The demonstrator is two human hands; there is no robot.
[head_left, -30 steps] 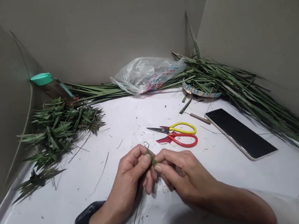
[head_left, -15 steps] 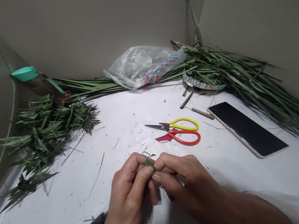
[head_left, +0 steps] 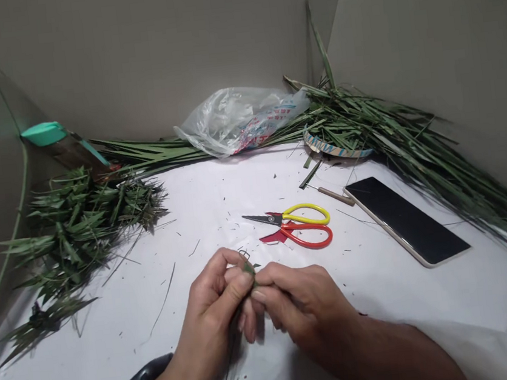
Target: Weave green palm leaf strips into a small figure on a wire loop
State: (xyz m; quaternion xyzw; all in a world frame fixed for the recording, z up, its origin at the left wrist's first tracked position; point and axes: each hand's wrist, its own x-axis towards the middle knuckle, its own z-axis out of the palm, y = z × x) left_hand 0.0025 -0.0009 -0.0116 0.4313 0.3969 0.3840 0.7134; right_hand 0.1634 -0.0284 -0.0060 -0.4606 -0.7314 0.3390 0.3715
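Between my fingertips is a small piece of green leaf (head_left: 248, 268), mostly covered by the thumbs. My left hand (head_left: 222, 297) pinches it from the left, with the thumb pressed on top. From the right, my right hand (head_left: 300, 297) closes thumb and forefinger at its edge. A thin curled strand sticks up above the piece, and thin dark strands trail down below my left hand. Just beyond my hands lie scissors (head_left: 292, 225) with one yellow and one red handle, resting over a red scrap (head_left: 273, 237).
Woven leaf pieces (head_left: 70, 229) pile up at the left beside a bottle with a teal lid (head_left: 43, 134). A clear plastic bag (head_left: 227, 120) and long green leaves (head_left: 378, 121) line the back. To the right are a phone (head_left: 407, 218) and a thin-tipped tool (head_left: 334, 195). Small clippings dot the white table.
The green piece has turned and shows less between my fingers. My left hand's fingers have shifted around it, and my right hand has moved slightly left. The view has shifted a little.
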